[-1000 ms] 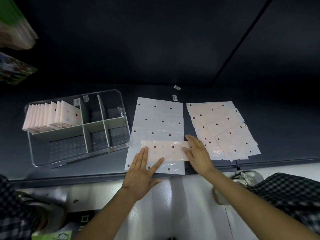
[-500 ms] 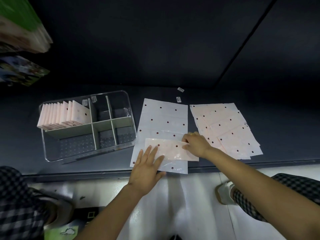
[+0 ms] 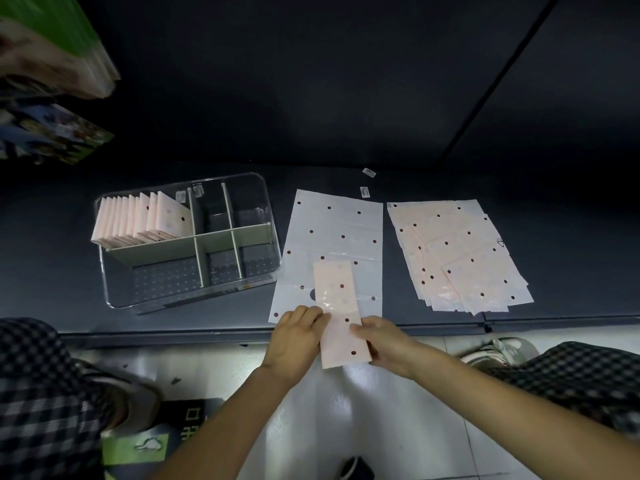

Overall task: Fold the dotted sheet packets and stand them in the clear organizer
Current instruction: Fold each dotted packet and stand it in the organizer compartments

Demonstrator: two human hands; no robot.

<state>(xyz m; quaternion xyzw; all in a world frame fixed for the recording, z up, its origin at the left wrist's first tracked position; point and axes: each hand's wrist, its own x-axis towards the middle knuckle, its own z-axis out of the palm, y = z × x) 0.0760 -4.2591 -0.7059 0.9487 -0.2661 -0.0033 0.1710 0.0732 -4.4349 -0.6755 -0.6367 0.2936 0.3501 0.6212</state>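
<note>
My left hand (image 3: 294, 341) and right hand (image 3: 388, 344) each pinch a side of the folded strip (image 3: 341, 317), right of the organizer (image 3: 114, 299).

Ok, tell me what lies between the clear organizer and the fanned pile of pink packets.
Head view: the flat white dotted sheet lies between the clear organizer and the pink packets, on the dark shelf.
</note>
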